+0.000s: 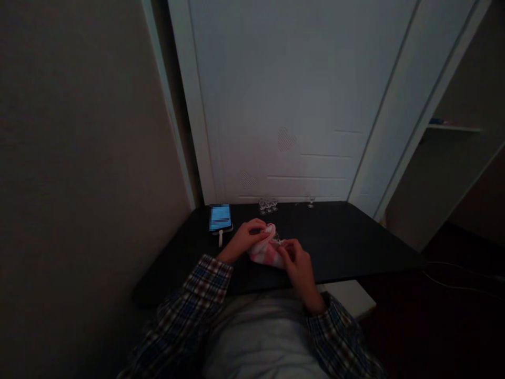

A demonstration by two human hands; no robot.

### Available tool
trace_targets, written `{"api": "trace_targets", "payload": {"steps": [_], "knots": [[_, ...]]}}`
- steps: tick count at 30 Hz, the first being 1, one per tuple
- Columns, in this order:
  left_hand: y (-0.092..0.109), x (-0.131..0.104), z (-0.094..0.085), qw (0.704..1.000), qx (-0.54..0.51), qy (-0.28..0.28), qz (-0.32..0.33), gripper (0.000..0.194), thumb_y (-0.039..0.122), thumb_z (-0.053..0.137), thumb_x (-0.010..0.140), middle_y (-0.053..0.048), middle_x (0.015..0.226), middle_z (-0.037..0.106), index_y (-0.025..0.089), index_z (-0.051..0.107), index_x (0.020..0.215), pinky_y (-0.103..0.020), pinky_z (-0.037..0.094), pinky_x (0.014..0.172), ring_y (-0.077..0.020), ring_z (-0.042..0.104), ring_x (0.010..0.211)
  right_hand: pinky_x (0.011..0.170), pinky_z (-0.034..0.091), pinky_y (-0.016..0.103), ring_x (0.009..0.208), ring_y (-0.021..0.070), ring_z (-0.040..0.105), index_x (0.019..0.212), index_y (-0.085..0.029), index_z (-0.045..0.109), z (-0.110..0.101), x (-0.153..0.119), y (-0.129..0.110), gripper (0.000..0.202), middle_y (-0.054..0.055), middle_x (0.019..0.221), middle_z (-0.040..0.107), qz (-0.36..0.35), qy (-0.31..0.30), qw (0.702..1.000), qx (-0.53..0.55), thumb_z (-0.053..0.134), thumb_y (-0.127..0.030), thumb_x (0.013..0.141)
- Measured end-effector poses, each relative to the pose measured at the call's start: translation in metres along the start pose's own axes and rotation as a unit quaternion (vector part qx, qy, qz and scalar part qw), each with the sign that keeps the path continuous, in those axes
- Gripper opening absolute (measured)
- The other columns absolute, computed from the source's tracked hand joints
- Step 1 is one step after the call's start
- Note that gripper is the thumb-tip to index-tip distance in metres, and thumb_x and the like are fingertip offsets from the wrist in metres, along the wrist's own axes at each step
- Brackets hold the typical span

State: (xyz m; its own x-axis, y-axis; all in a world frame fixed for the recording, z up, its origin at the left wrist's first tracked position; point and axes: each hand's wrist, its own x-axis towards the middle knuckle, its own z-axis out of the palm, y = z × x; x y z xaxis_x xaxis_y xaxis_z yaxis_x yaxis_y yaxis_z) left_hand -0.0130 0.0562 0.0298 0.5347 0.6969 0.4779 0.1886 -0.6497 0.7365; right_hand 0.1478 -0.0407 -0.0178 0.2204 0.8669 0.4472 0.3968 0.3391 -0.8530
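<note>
"On the black table (355, 242), around the middle, what are the hands working with?"

"A pink-and-white cloth (265, 257), bunched up. The left hand (249, 235) pinches its far left part between thumb and fingers, and the right hand (298, 260) pinches its right end. Something clear may show between them, but it's too dim to tell."

"Can you read a label or brand anywhere?"

"The likeliest spot is the phone (220, 216), at the far left of the table. Its lit blue screen is blurred into blocks, so I can't make out any words."

"And those marks on the white door (252, 95) behind the table?"

"Two striped hearts and several straight horizontal lines, decoration rather than lettering."

"What's that glinting along the far edge?"

"A cluster of small stemmed glasses (269, 205), just beyond the cloth. One more glass (311, 202) stands upright to their right, well apart. They're too small to check for markings."

"And nearer?"

"Plaid sleeves (209, 281) on both arms, reaching in from the near side."
</note>
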Motion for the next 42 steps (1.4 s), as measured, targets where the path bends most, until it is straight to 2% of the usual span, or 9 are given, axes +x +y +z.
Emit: {"api": "trace_targets", "payload": {"steps": [6, 10, 15, 25, 35, 42], "knots": [[-0.0018, 0.0010, -0.0002, 1.000, 0.018, 0.001, 0.003, 0.017, 0.030, 0.059, 0.077, -0.004, 0.088, 0.061, 0.016, 0.068, 0.079, -0.029, 0.043, 0.079, -0.0178, 0.056, 0.087, 0.063, 0.044, 0.025, 0.073, 0.0168, 0.063, 0.091, -0.020, 0.059, -0.0004, 0.0015, -0.0016, 0.024, 0.002, 0.081, 0.067, -0.008, 0.005, 1.000, -0.007, 0.047, -0.040, 0.086], [-0.0038, 0.0019, 0.0012, 0.999, 0.034, 0.017, -0.007, 0.022, 0.034, 0.057, 0.077, -0.004, 0.082, 0.061, 0.015, 0.067, 0.076, -0.028, 0.043, 0.075, -0.0169, 0.056, 0.082, 0.065, 0.047, 0.025, 0.076, 0.0168, 0.063, 0.099, -0.021, 0.058, -0.0002, 0.0028, 0.0012, 0.023, 0.003, 0.085, 0.068, -0.010, 0.005, 1.000, 0.012, 0.049, -0.037, 0.085], [-0.0019, 0.0010, 0.0014, 0.999, 0.044, 0.021, -0.018, 0.027, 0.038, 0.054, 0.079, -0.003, 0.079, 0.061, 0.015, 0.067, 0.075, -0.027, 0.042, 0.072, -0.0161, 0.056, 0.079, 0.063, 0.048, 0.025, 0.069, 0.0152, 0.062, 0.110, -0.020, 0.051, -0.0002, 0.0035, 0.0025, 0.032, 0.003, 0.082, 0.066, -0.016, 0.013, 1.000, 0.018, 0.056, -0.029, 0.080], [0.0029, 0.0013, 0.0006, 0.998, 0.054, 0.022, -0.018, 0.025, 0.038, 0.056, 0.078, -0.003, 0.076, 0.061, 0.016, 0.068, 0.075, -0.026, 0.042, 0.069, -0.0156, 0.056, 0.076, 0.062, 0.049, 0.026, 0.071, 0.0156, 0.062, 0.098, -0.020, 0.051, -0.0004, 0.0024, 0.0000, 0.022, 0.003, 0.083, 0.065, 0.000, 0.030, 0.999, 0.036, 0.057, -0.029, 0.079], [0.0003, -0.0004, 0.0011, 1.000, 0.005, 0.014, 0.003, 0.019, 0.032, 0.059, 0.077, -0.004, 0.085, 0.061, 0.015, 0.067, 0.080, -0.028, 0.043, 0.076, -0.0167, 0.056, 0.084, 0.062, 0.047, 0.025, 0.069, 0.0143, 0.059, 0.096, -0.019, 0.055, -0.0018, 0.0018, -0.0045, 0.019, 0.002, 0.081, 0.063, -0.019, 0.036, 0.999, 0.017, 0.057, -0.030, 0.080], [-0.0024, -0.0001, 0.0013, 1.000, -0.018, 0.009, 0.003, 0.016, 0.029, 0.063, 0.073, -0.005, 0.091, 0.060, 0.016, 0.067, 0.082, -0.029, 0.044, 0.080, -0.0178, 0.056, 0.089, 0.075, 0.046, 0.030, 0.084, 0.0172, 0.056, 0.100, -0.019, 0.056, -0.0019, 0.0033, 0.0016, 0.022, 0.005, 0.093, 0.060, -0.064, 0.080, 0.994, -0.025, 0.055, -0.025, 0.079]]}}
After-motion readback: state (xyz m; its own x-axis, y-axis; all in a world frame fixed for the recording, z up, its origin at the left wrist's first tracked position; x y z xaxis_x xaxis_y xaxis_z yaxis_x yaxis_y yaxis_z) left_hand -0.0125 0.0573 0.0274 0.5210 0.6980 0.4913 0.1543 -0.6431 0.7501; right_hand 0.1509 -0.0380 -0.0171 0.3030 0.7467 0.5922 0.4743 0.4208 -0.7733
